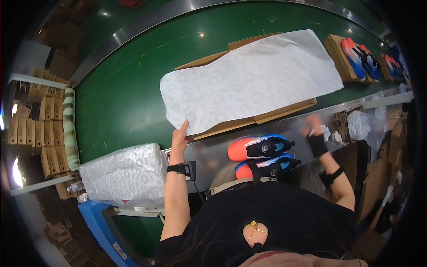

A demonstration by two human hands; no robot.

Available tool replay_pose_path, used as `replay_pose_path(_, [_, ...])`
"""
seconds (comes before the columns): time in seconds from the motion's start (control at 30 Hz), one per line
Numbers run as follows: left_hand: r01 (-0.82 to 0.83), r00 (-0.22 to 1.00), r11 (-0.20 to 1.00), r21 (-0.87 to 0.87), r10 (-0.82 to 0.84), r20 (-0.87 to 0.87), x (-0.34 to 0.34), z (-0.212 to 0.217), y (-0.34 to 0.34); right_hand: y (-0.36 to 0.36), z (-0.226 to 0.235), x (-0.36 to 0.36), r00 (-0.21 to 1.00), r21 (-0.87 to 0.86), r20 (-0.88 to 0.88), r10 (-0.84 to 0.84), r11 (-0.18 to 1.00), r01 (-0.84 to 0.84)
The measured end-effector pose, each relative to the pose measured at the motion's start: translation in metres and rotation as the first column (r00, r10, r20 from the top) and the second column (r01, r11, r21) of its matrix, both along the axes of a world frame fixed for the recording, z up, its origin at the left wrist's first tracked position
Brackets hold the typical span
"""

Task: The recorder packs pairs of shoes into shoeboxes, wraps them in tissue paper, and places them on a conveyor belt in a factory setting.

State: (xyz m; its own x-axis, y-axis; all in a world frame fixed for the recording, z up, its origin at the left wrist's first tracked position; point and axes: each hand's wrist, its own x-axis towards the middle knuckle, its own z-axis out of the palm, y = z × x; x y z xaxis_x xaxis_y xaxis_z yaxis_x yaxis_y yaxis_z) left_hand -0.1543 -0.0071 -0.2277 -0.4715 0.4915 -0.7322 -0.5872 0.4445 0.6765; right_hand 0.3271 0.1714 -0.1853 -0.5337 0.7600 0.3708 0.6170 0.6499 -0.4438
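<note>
Tissue paper (253, 80) lies over an open cardboard box (287, 110) on the bench (120, 98), ahead of both hands. The left hand (179, 137) pinches its near-left corner, seemingly steadying it; shoes (262, 147) sit at the steel ledge (213, 153), likely for reach; the blurred right hand (314, 126) is off the paper, its grip unclear.

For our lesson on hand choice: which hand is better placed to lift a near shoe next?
Likely the right hand: though blurred, it is closer to the near shoes, while the left hand holds the white paper.
</note>
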Motion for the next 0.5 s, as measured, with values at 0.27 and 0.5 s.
replay_pose_path(0.27, [-0.064,0.971,0.966,0.252,0.119,-0.208,0.038,-0.032,0.008,-0.153,0.008,-0.025,0.714,-0.084,0.602,0.357,0.918,-0.388])
replay_pose_path(0.5, [-0.041,0.813,0.984,0.175,0.135,-0.567,0.019,-0.012,-0.028,-0.111,0.103,-0.101,0.763,-0.286,0.395,0.511,0.858,-0.427])
